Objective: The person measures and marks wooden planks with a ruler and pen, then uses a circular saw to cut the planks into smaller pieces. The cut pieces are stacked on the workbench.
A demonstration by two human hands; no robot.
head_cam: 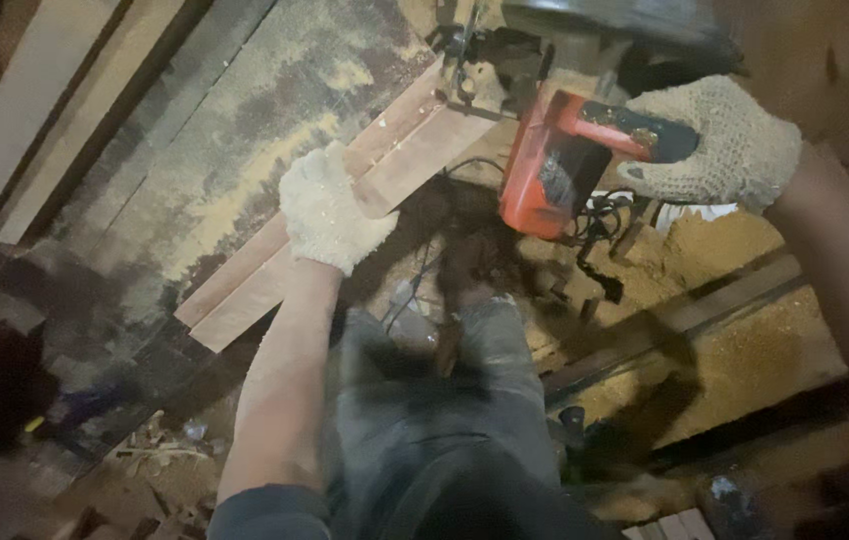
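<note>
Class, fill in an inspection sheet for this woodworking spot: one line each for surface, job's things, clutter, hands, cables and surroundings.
Surface: dark workbench, heavily dusted with sawdust.
Job's things: reddish wooden boards lying side by side, slanting up to the red power saw.
Clutter: sawdust heaps at right; wood scraps on the floor at lower left.
Hands: left hand, in a knit glove, presses flat on the boards; right hand, gloved, grips the saw's handle.
Cables: black cord looped beside the saw.
Surroundings: pale planks at upper left; dim light, lower edge blurred.
</note>
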